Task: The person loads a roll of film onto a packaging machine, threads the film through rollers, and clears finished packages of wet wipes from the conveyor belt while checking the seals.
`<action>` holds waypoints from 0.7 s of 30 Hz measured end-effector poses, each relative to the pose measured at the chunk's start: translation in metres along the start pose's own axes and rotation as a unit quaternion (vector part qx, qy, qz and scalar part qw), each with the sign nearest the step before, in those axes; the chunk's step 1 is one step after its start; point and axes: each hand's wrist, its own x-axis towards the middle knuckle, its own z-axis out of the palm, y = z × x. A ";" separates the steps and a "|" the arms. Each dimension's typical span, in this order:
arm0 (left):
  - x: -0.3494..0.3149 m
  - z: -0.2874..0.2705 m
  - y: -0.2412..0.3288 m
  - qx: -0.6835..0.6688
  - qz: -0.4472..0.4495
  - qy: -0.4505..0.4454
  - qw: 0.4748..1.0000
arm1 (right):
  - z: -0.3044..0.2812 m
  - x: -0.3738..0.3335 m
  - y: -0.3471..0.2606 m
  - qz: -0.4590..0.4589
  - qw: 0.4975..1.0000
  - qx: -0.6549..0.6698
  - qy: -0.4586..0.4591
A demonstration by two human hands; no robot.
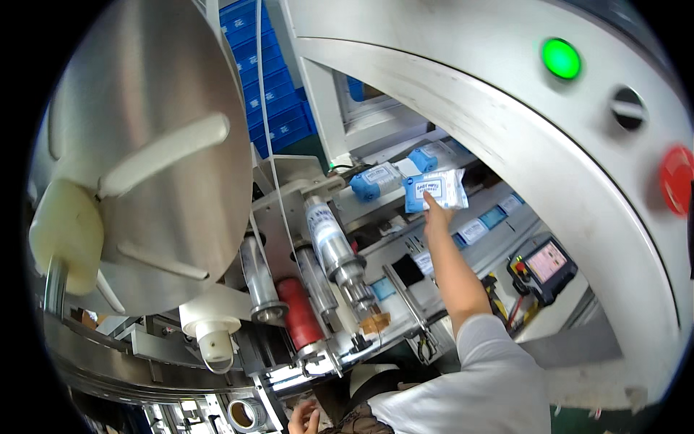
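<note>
My right hand (pixel 439 215) reaches out over the conveyor, closed on a blue-and-white pack of wet wipes (pixel 426 194), thumb on its printed face. Just beyond it, two similar wipes packs, a left one (pixel 376 182) and a right one (pixel 431 156), lie on the conveyor. Low in the picture, near my body, my left hand (pixel 303 418) has loosely bent fingers, a little apart. Nothing shows in it, though its lower part is cut off by the picture's edge.
A roll of printed film (pixel 327 235) sits on a metal shaft beside a red roller (pixel 297 315). A large steel disc (pixel 166 87) fills the left. Blue crates (pixel 271 87) stand behind. The white machine frame (pixel 506 108) curves along the right, near a control screen (pixel 547 262).
</note>
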 end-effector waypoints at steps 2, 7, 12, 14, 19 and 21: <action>-0.023 0.004 -0.074 0.059 -0.046 0.109 0.991 | 0.036 0.033 0.034 -0.031 0.992 -0.098 0.072; -0.077 0.004 -0.056 0.348 0.075 0.267 0.895 | 0.078 0.089 0.089 -0.012 0.968 -0.235 0.087; -0.146 0.017 -0.083 0.416 -0.005 0.333 0.846 | 0.115 0.074 0.168 0.057 0.940 -0.334 0.048; -0.110 0.012 -0.096 0.411 0.046 0.317 0.854 | 0.099 0.123 0.186 0.046 0.965 -0.257 0.024; -0.106 0.018 -0.060 0.455 0.028 0.327 0.828 | 0.121 0.032 0.204 0.395 0.866 -0.239 -0.193; -0.097 0.017 -0.056 0.462 0.040 0.327 0.824 | 0.123 0.022 0.186 0.344 0.821 -0.397 -0.224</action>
